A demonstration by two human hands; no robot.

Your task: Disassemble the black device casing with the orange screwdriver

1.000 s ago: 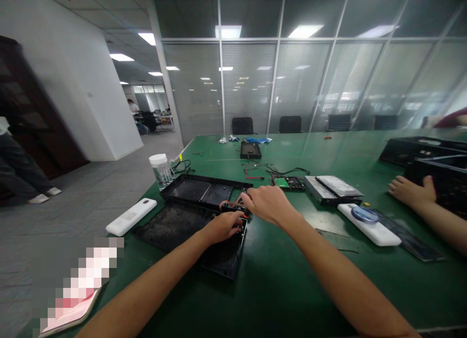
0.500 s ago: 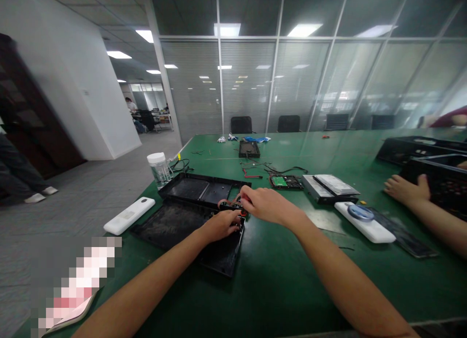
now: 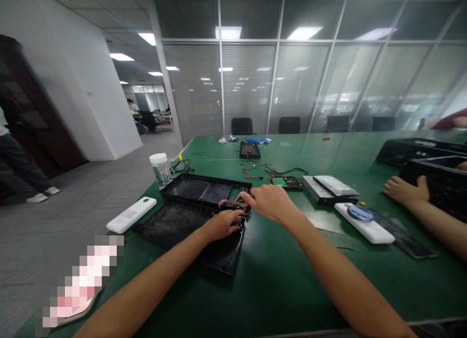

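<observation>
A black plastic casing lies opened in two parts: a shallow tray [image 3: 193, 188] behind and a dusty flat half [image 3: 164, 221] in front. Over the right end of the front half, my left hand [image 3: 222, 225] is closed, its fingers curled down by the casing edge. My right hand [image 3: 272, 202] bends in from the right with fingers closed at the tray's right corner; what they grip is hidden. Thin reddish wires [image 3: 226, 202] loop between the two parts. A small orange piece [image 3: 246, 212] shows between my hands, too small to name.
Left stand a clear jar [image 3: 160, 170] and a white oblong device [image 3: 132, 215]. To the right lie a green circuit board [image 3: 280, 182], stacked drives [image 3: 328, 187] and another white device [image 3: 365, 223]. A co-worker's hand [image 3: 408, 189] rests against a black case [image 3: 438, 182].
My right hand has shifted slightly right and its wrist has turned. More of the orange piece shows. My left hand stays in place.
</observation>
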